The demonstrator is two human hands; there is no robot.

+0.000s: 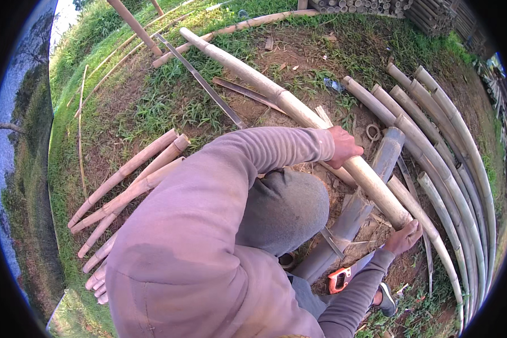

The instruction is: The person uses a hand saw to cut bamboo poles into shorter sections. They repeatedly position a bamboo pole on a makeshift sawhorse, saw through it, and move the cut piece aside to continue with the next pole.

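Head view | pole, long axis upper left to lower right | left hand, clenched round it | log, pole crossing over between its ends | right hand, nearest pole's lower end, fingers curled there, grip unclear

Under your left hand, the long round bamboo pole is pale straw-tan with darker rings at its joints, while the thick bamboo trunk to the left of your right hand is weathered grey-brown, and the handsaw below that hand has a bright orange handle. You wear a dusty mauve long-sleeved top with a darker patch and plain grey trousers. Well left of your left hand, short bamboo lengths show pinkish tan; beyond it, green grass is mottled with brown soil.
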